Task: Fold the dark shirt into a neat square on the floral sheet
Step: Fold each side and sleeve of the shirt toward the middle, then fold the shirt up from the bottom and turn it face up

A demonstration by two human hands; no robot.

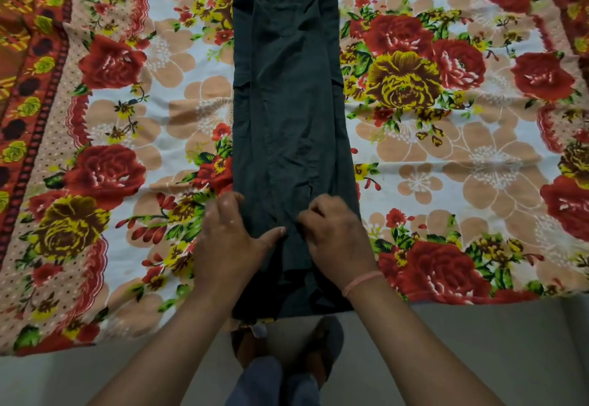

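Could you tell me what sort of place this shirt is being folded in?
Probably a bedroom at home: a floral sheet covers what looks like a bed, the dark shirt lies on it, and plain floor shows below.

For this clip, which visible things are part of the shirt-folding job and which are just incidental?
Part of the job:
- dark shirt, folded into a long strip
- floral sheet under it
- left hand and right hand, both on the shirt's near end

Incidental:
- pink wristband on the right wrist
- person's feet in sandals
- grey floor
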